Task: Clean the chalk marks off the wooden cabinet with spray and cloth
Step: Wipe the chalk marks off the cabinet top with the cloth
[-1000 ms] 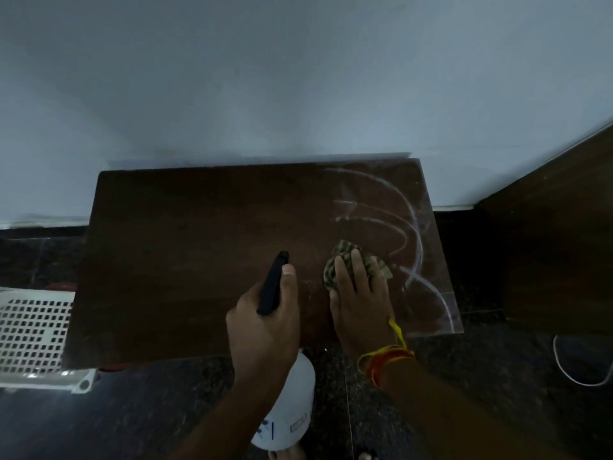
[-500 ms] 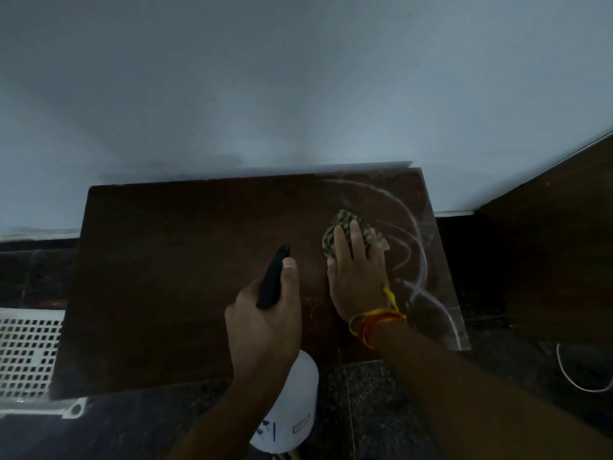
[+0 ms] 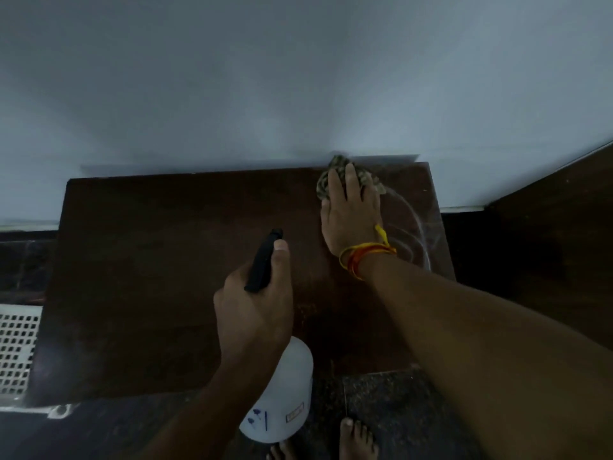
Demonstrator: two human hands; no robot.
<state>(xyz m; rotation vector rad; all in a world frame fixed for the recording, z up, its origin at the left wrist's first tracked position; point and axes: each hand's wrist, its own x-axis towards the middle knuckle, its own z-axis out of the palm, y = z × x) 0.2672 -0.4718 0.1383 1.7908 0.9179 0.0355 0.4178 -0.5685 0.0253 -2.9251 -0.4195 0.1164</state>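
Chalk marks (image 3: 419, 234) are what is left to deal with, pale arcs on the right end of the dark wooden cabinet (image 3: 159, 277), and there are fewer of them than a second ago.

Nearest me, at about 6 o'clock, the white spray bottle (image 3: 282, 403) hangs off the front edge of the surface, its black trigger head (image 3: 263, 260) pointing away. The left hand (image 3: 255, 313) is clenched around that head, thumb laid along the top; it has barely moved.

Farther out, at about 1 o'clock, the right hand (image 3: 351, 217) lies flat with fingers straight, pressing the patterned cloth (image 3: 345, 177) onto the wood. A second ago hand and cloth were down near the front of the marks; now the cloth has been pushed all the way to the back edge, touching the wall (image 3: 298, 78). The strip it crossed looks free of the strokes that ran there, so I judge the wiping is working and roughly half done.

The remaining arcs sit just beside the wiping hand, on its 3 to 5 o'clock side, running under the wrist with its orange threads (image 3: 365, 257) toward the cabinet's right edge. A pull back across that side seems the likely need.
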